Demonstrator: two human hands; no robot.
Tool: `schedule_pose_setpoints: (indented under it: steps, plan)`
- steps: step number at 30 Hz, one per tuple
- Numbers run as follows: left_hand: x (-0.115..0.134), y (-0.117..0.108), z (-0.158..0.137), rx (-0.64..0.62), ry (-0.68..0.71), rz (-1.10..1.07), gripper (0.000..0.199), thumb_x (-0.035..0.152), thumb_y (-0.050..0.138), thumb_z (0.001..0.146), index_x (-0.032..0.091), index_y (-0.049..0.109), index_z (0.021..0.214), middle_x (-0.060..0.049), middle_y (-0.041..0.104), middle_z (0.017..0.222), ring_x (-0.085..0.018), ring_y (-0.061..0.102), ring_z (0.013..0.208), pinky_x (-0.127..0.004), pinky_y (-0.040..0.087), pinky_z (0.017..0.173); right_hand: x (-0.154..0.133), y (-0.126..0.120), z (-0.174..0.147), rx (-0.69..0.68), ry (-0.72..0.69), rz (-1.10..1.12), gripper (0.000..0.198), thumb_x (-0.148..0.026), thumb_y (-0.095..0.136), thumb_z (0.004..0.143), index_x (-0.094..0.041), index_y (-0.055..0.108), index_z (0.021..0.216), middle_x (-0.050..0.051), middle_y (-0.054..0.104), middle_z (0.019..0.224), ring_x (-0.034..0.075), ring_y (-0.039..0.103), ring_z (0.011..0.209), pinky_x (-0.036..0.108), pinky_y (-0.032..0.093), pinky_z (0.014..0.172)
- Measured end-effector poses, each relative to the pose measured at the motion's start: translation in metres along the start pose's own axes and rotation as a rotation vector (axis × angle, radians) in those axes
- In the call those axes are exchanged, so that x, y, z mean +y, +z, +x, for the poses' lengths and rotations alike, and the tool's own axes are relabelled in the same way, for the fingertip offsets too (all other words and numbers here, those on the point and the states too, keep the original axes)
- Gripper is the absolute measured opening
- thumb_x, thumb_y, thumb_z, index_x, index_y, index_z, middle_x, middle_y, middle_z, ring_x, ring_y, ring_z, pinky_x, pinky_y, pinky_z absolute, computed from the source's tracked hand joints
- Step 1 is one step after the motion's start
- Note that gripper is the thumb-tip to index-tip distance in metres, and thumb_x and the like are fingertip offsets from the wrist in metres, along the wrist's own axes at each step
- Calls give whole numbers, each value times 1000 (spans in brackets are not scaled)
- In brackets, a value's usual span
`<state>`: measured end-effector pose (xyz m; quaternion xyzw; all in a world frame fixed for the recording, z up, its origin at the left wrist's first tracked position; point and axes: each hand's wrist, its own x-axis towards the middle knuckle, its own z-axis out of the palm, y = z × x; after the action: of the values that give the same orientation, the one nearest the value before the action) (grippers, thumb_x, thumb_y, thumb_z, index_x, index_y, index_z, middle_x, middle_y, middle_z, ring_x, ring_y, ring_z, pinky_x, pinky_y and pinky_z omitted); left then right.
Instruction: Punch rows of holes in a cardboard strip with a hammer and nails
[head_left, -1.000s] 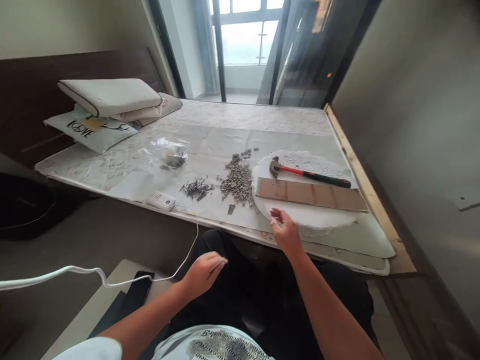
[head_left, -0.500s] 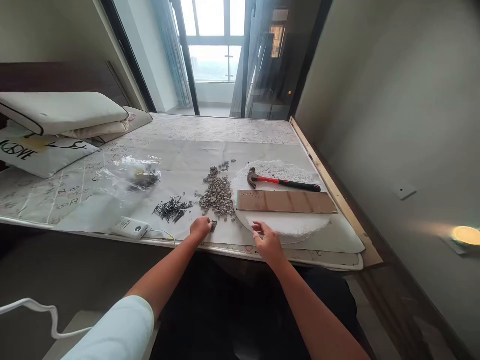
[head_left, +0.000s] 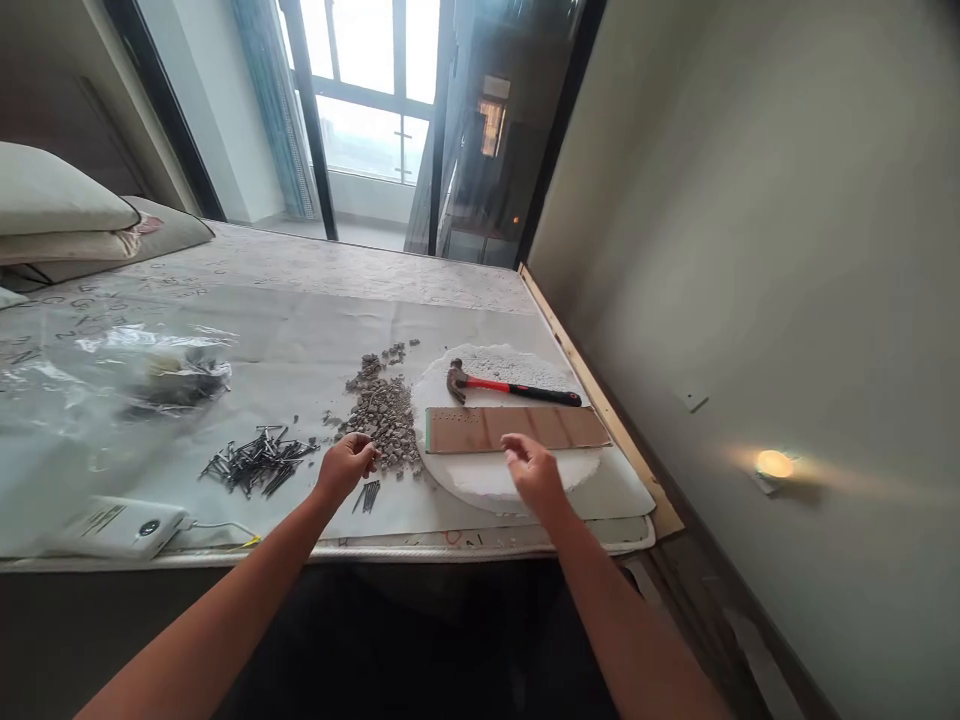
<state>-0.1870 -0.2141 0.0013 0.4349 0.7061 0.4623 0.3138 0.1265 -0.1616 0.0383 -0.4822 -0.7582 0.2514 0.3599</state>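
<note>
My left hand (head_left: 346,470) is closed in a pinch at the near left edge of a heap of grey gravel (head_left: 394,415). Whatever its fingertips hold is too small to make out. Just below it lies a short row of nails (head_left: 367,496). A larger tangled pile of dark nails (head_left: 259,460) is to its left. My right hand (head_left: 536,472), fingers loosely bent and apart, hovers at the front edge of a brown board (head_left: 465,428) with small holes at its left end. Beyond the board, a claw hammer (head_left: 517,388) with a red and black handle rests on a white round slab (head_left: 472,475).
A clear plastic bag (head_left: 180,375) with dark contents lies on the left of the sheet-covered mattress. Near the front edge sits a white power bank (head_left: 124,525) with a cable. Folded bedding (head_left: 67,215) is at far left; a wooden rail (head_left: 570,350) runs along the right.
The view has turned right. My left hand has come up off the small row of nails toward the gravel, uncovering them. My right hand has moved forward to the board's front edge.
</note>
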Motion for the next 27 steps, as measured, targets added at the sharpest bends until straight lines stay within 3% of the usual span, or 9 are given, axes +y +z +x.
schedule_pose_setpoints:
  steps: [2, 4, 7, 10, 14, 18, 22, 27]
  plan:
    - [18, 5, 2, -42, 54, -168, 35, 45, 60, 67, 15, 61, 84, -2, 67, 67, -15, 59, 52, -25, 46, 48, 13, -21, 43, -2, -1, -317, 33, -17, 39, 85, -12, 60, 110, 14, 65, 108, 19, 59, 101, 29, 44, 91]
    - [35, 12, 6, -78, 62, -272, 41, 50, 66, 62, 15, 64, 82, -3, 67, 68, -16, 62, 57, -27, 49, 52, 24, -35, 88, -173, 35, -705, 35, -16, 36, 88, -12, 57, 116, 15, 61, 118, 21, 53, 113, 29, 38, 97]
    - [56, 24, 13, -113, 64, -326, 43, 53, 70, 58, 14, 66, 75, -3, 66, 61, -14, 59, 52, -26, 47, 50, 36, -36, 140, -299, 67, -834, 33, -12, 48, 82, -12, 60, 112, 17, 61, 115, 25, 53, 111, 30, 39, 92]
    - [65, 33, 22, -126, 120, -274, 39, 53, 68, 62, 15, 67, 71, 0, 60, 51, -11, 51, 44, -23, 39, 44, 48, -23, 168, -409, 102, -901, 36, -9, 59, 73, -13, 62, 109, 17, 62, 112, 27, 56, 106, 31, 42, 87]
    - [64, 42, 34, -79, 219, -86, 35, 51, 62, 68, 17, 70, 71, -3, 66, 60, -14, 56, 53, -23, 41, 49, 62, -10, 181, -513, 140, -959, 40, -11, 63, 70, -15, 61, 110, 16, 61, 114, 27, 58, 103, 32, 44, 82]
    - [54, 51, 47, -33, 301, 59, 32, 48, 59, 70, 20, 73, 75, -4, 72, 73, -19, 63, 65, -25, 44, 56, 66, -10, 186, -521, 145, -975, 42, -16, 63, 71, -14, 58, 112, 17, 58, 117, 27, 56, 106, 32, 44, 83]
    - [43, 57, 54, -51, 342, 114, 31, 45, 56, 73, 19, 73, 73, -6, 72, 76, -20, 64, 70, -26, 45, 62, 56, -18, 183, -473, 131, -962, 43, -21, 59, 74, -13, 53, 116, 17, 57, 119, 27, 57, 104, 33, 44, 83]
    - [39, 59, 54, -56, 360, 138, 29, 42, 55, 75, 18, 71, 70, -5, 72, 72, -18, 63, 68, -25, 43, 62, 35, -22, 169, -459, 141, -898, 30, -22, 59, 73, -16, 59, 103, 15, 64, 104, 29, 59, 98, 34, 43, 79]
